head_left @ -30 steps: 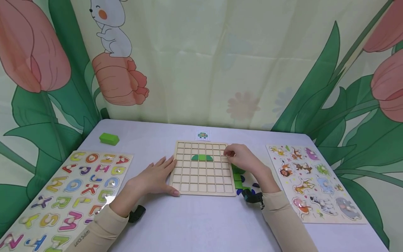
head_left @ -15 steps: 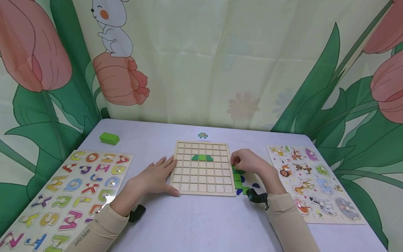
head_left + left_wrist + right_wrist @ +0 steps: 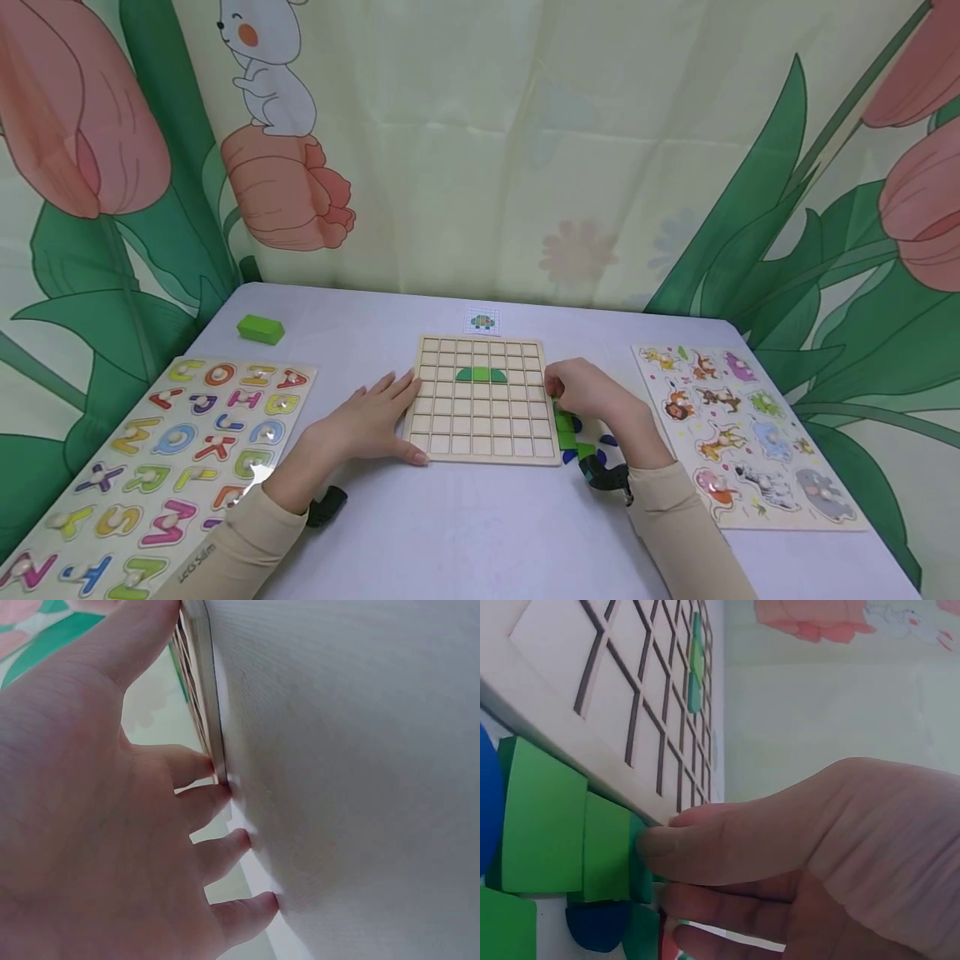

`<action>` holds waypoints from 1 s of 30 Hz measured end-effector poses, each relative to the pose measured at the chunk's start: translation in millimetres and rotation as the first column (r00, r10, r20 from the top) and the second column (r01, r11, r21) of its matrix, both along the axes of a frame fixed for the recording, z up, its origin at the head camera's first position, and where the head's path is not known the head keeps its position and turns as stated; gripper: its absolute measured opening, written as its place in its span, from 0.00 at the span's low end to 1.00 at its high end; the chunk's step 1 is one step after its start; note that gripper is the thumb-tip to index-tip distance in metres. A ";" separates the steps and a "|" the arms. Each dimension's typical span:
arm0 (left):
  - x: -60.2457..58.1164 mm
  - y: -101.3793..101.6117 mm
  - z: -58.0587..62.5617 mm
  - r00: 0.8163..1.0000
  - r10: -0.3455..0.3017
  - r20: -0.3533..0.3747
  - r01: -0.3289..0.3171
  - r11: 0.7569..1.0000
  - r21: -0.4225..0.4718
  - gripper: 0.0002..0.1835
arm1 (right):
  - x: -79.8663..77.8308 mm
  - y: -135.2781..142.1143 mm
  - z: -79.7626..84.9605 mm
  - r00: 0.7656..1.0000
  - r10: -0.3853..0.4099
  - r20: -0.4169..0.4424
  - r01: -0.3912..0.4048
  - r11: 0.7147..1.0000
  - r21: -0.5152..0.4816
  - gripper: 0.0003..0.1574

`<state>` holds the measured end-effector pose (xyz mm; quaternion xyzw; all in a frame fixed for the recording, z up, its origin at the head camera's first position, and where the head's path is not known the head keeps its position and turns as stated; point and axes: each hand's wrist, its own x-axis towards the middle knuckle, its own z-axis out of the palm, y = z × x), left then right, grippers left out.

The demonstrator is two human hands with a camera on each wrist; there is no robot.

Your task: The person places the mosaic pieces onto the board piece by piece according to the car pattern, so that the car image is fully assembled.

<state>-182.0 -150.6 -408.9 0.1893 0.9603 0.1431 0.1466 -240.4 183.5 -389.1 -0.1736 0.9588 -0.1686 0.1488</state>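
Note:
A wooden grid board lies mid-table. A light green square sits in it between two dark green rounded pieces. My left hand is spread flat at the board's left side, fingertips and thumb touching its edge. In the left wrist view, its fingers are straight. At the board's right edge my right hand has curled fingers. In the right wrist view, its thumb and fingers pinch a dark green block, partly hidden by the thumb. Light green blocks and a dark blue piece lie beside it.
A small pattern card lies behind the board. A green box-shaped block stands at the back left. The alphabet puzzle board takes up the left side; an animal puzzle board lies on the right.
My right hand has drawn back from over the board's right edge and lowered to the loose pieces beside it. The left hand and the pieces in the grid stay put.

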 end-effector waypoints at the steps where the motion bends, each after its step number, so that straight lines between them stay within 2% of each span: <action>1: 0.4 0.0 0.5 1.000 0.000 0.003 0.000 1.000 0.003 0.65 | 0.4 0.2 -0.3 1.000 0.002 0.004 -0.002 1.000 -0.001 0.13; 7: 0.0 -0.3 -0.4 1.000 -0.012 0.000 0.012 1.000 -0.002 0.65 | 4.1 -0.9 1.9 1.000 0.010 0.014 -0.010 1.000 0.015 0.14; 17: -1.7 -1.1 -3.4 1.000 -0.015 -0.004 0.015 1.000 -0.013 0.65 | 9.1 -7.4 5.1 0.999 -0.029 -0.033 0.032 0.996 0.089 0.14; 30: -3.2 -0.6 -5.6 1.000 -0.003 -0.010 0.003 1.000 -0.014 0.66 | -0.5 -7.1 -3.0 0.997 -0.034 -0.063 0.038 0.997 0.070 0.17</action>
